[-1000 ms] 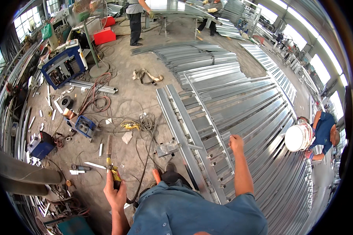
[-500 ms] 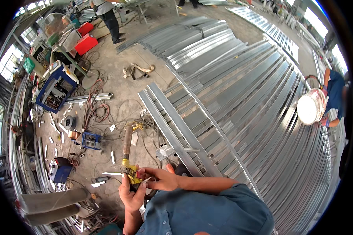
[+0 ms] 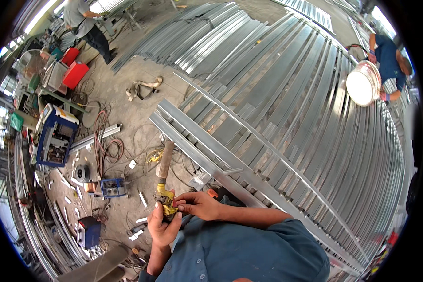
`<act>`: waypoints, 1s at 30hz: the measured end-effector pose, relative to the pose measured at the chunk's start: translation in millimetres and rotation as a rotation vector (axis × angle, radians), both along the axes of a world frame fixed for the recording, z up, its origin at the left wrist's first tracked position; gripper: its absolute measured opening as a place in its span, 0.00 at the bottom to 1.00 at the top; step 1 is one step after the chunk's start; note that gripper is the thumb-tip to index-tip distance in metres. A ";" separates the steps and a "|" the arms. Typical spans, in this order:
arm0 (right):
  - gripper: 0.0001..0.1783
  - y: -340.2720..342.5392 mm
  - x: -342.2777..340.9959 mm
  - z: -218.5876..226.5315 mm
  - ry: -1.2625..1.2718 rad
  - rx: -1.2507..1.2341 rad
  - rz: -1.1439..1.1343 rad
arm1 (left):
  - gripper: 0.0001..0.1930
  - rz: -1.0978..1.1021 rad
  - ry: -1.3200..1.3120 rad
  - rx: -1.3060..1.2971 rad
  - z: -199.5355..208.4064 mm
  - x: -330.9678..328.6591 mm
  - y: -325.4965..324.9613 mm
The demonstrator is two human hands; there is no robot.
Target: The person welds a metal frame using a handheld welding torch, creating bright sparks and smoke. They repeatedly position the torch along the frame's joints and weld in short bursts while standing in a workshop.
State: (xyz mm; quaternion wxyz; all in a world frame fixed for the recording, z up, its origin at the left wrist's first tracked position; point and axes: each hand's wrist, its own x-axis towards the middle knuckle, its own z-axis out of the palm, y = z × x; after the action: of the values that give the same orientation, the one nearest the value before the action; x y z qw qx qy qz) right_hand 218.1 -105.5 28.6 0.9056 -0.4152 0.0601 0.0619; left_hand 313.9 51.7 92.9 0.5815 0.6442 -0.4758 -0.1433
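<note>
Close to my body, my left hand (image 3: 163, 227) grips the lower end of a tool with a brown cylindrical body (image 3: 165, 162) and a yellow-and-dark lump at its near end; its exact kind is unclear. The tool points away from me. At the right of that yellow end, my right hand (image 3: 201, 205) has its fingers pinched against it, and a bit of red shows between the hands. What the right fingertips hold there is partly hidden.
Long metal profiles (image 3: 286, 94) lie in rows on a metal frame (image 3: 211, 162) to the right. Cables (image 3: 109, 145), a blue machine (image 3: 56, 136) and scraps cover the left floor. One person (image 3: 87, 28) stands far left; another (image 3: 390, 61) holds a white bucket (image 3: 362, 84).
The view has turned, shifting the surroundings. The tool now leans slightly right, its yellow end still between my hands. The person at far left shows more fully.
</note>
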 end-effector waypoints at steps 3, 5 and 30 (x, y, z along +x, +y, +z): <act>0.17 2.0 7.1 26.7 0.144 -0.358 -0.019 | 0.53 -0.074 0.003 -0.052 -3.0 27.8 11.3; 0.16 4.4 7.1 22.9 0.162 -0.446 -0.080 | 0.54 -0.063 -0.046 -0.083 -0.2 49.2 15.5; 0.49 -306.8 -99.5 -82.2 0.995 -1.541 -0.348 | 0.48 1.089 0.435 -0.355 -25.5 76.3 72.8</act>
State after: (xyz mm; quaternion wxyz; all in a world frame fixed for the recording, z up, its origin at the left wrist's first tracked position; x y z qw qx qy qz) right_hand 118.6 -412.3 -53.5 0.2472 -0.8123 0.5269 0.0390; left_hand 390.2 124.5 67.4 0.7534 0.6441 0.0350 0.1275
